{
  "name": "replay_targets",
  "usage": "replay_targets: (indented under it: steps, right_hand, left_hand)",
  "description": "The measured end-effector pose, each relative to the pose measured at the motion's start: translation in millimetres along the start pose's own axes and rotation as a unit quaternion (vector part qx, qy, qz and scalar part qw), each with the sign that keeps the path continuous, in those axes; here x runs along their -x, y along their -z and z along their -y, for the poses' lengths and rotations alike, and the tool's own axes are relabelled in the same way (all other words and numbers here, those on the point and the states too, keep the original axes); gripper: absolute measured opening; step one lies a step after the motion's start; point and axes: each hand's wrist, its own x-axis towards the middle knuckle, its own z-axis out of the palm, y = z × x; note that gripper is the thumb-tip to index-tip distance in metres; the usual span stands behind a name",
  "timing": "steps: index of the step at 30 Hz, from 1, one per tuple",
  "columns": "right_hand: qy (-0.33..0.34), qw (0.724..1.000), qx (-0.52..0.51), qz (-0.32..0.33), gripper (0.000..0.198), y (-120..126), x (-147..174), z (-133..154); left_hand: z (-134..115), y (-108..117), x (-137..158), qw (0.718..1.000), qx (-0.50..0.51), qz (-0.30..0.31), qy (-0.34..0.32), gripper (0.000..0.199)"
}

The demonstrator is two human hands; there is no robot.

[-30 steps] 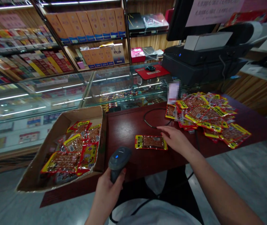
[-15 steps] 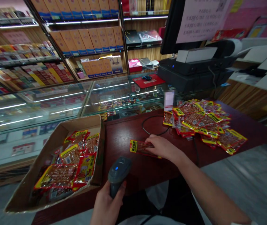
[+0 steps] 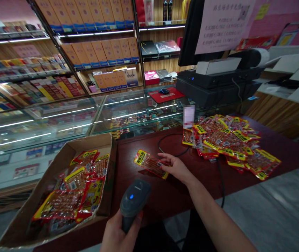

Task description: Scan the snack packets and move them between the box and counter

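Note:
In my left hand [image 3: 120,232] is a dark handheld barcode scanner [image 3: 135,199] with a small blue light lit. Its head points forward over the brown table, near the middle. My right hand [image 3: 177,168] has its fingers on the right end of a red and yellow snack packet [image 3: 150,163] with brown sticks showing inside. That packet is tilted, with a shadow under its left part. Left of the scanner stands an open cardboard box [image 3: 114,168] with several similar packets [image 3: 62,201]. A heap of the same packets [image 3: 221,134] lies to the right.
A black cable [image 3: 220,185] runs over the table [image 3: 128,148]. Behind it are a glass display counter [image 3: 72,120], a red mouse pad [image 3: 174,94] with a mouse, and a monitor [image 3: 187,42] on a dark base. Shelves of boxes line the wall.
My right hand has moved left with the snack packet, which has turned and lifted. Its fingers look looser. The scanner is slightly lower in view. The camera view has tilted a little.

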Motion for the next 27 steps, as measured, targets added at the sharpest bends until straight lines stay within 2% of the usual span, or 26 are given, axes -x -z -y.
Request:
replay_targets:
  steps: [2, 7, 12, 22, 27]
  right_hand:
    - [0.001, 0.999, -0.002, -0.034, 0.052, 0.5, -1.4, -2.5]
    - [-0.012, 0.999, -0.012, -0.052, 0.045, -1.2, -5.1, -8.8]
    - [-0.010, 0.999, -0.019, -0.041, 0.042, -5.4, -5.6, -8.0]
    - [0.000, 0.999, -0.002, -0.049, 0.045, -10.4, -0.5, 0.7]
    - [-0.017, 0.999, -0.028, -0.038, 0.042, -14.1, -1.8, 1.4]
  left_hand:
    - [-2.6, -0.1, -2.7, 1.000, -0.015, 0.016, -0.014, 0.027]
    - [-9.2, -3.3, -3.7, 0.999, -0.033, 0.023, -0.016, 0.025]
    - [-11.4, -2.3, -2.9, 0.999, -0.032, 0.007, -0.004, 0.025]
    - [-19.2, -3.1, -4.2, 1.000, -0.014, 0.021, 0.001, 0.023]
    - [-18.1, -1.2, -3.1, 1.000, -0.016, 0.026, 0.007, 0.025]
